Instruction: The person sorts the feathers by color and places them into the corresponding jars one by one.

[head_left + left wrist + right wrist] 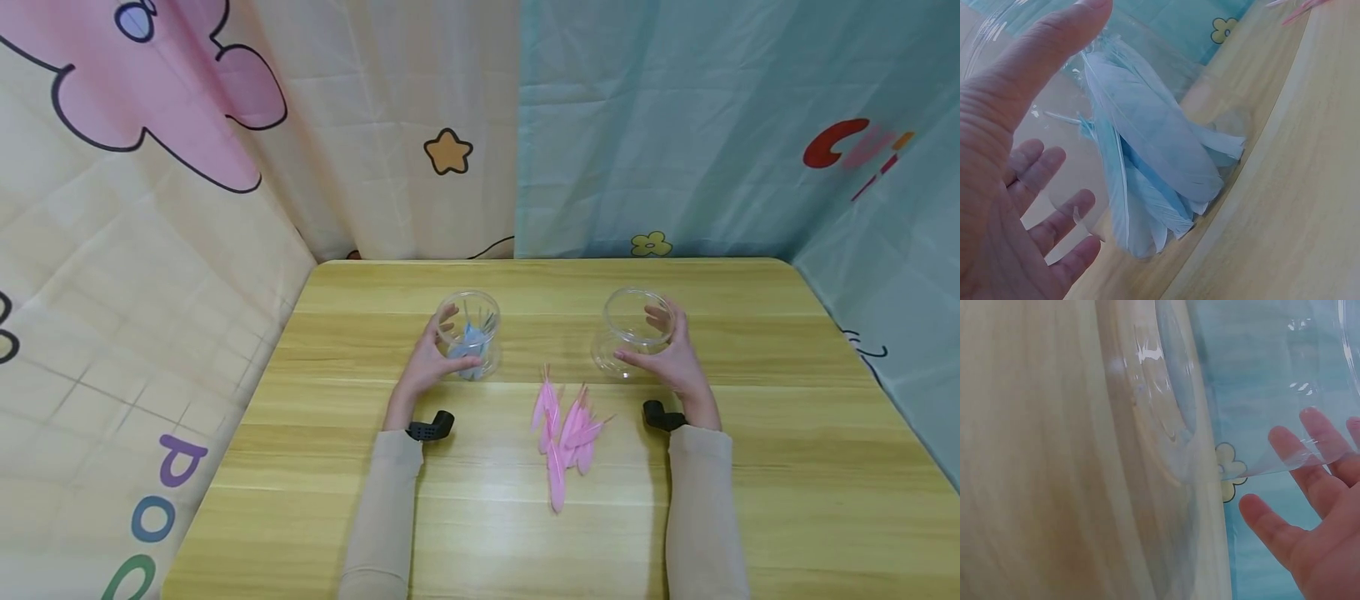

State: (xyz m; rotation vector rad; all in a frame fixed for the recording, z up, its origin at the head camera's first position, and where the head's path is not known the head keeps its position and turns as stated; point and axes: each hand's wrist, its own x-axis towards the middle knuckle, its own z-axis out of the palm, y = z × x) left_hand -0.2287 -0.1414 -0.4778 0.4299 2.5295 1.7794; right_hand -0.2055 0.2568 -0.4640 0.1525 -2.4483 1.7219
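My left hand [429, 363] grips a clear plastic cup [489, 357] from its left side, with the thumb across the near face. Inside the cup stand several light-blue feathers [1154, 150], quills upward. My right hand [681, 363] holds a second clear cup [609, 357] from its right side, thumb in front and fingers behind. In the right wrist view no feathers show in that cup. Between the two cups and nearer to me, a loose pile of pink feathers [555, 446] lies on the table.
The wooden table [525, 550] has its far edge against printed curtains [390, 125], which also hang at the left and right. A black wrist camera [433, 427] sits on the left wrist, another black camera [660, 415] on the right.
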